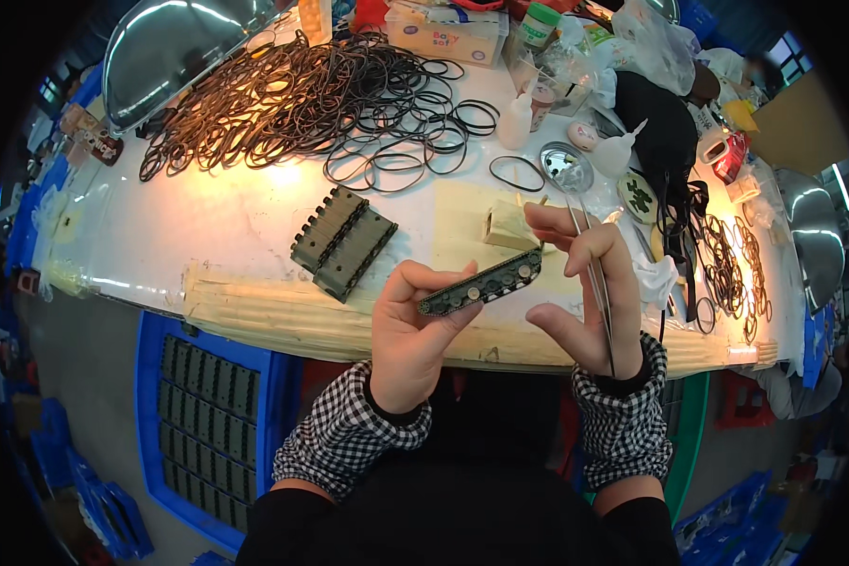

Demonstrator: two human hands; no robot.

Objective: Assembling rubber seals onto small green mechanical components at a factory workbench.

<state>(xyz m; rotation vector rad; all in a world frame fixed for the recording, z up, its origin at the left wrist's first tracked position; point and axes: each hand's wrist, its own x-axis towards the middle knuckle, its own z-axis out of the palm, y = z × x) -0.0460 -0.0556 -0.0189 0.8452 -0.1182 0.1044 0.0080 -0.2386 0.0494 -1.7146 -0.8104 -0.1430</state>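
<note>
My left hand [410, 330] pinches a dark green toy tank side piece [500, 281] with a row of small round wheels, tilted up to the right. Close to its right end, my right hand [590, 283] has its thumb and index finger apart. A pair of metal tweezers [601, 300] lies in that hand, held against the palm. Behind the wheeled piece sits a small cream block [507, 227]. To the left, several similar dark green pieces [342, 243] lie side by side on the table [226, 226].
A large heap of black rubber loops [292, 104] covers the back left, beneath a lamp [174, 61]. One loose loop [517, 173], a round metal dish [566, 168] and white squeeze bottles [516, 121] stand behind my hands. Below the table edge, a blue crate [151, 424] holds green pieces.
</note>
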